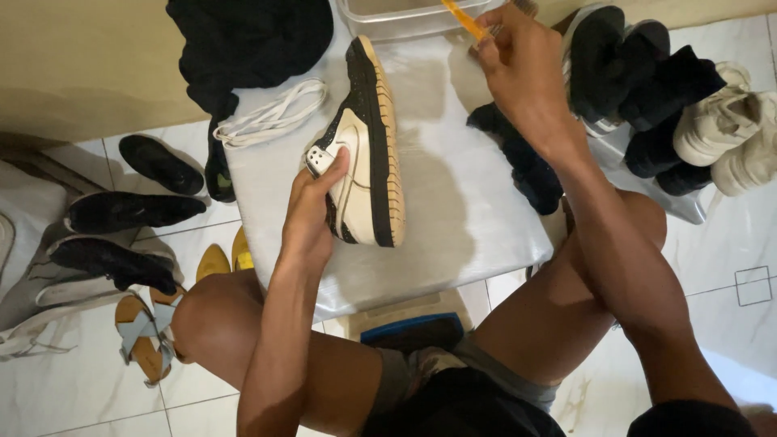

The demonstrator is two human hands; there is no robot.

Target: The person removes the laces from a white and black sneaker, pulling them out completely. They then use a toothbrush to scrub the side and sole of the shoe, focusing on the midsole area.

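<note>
On a small white surface (453, 210) with bare room at right, left hand (312, 214) fingers grip a cream-and-black sneaker (364, 146) on its side, long axis running away, while right hand (522, 69) fingers pinch an orange brush (463, 18) near the far edge

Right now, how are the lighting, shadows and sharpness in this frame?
Head view: warm indoor light, glare on the shiny table cover; the sneaker and left hand are sharp and cast soft shadows; the right hand with its orange brush is slightly blurred.
</note>
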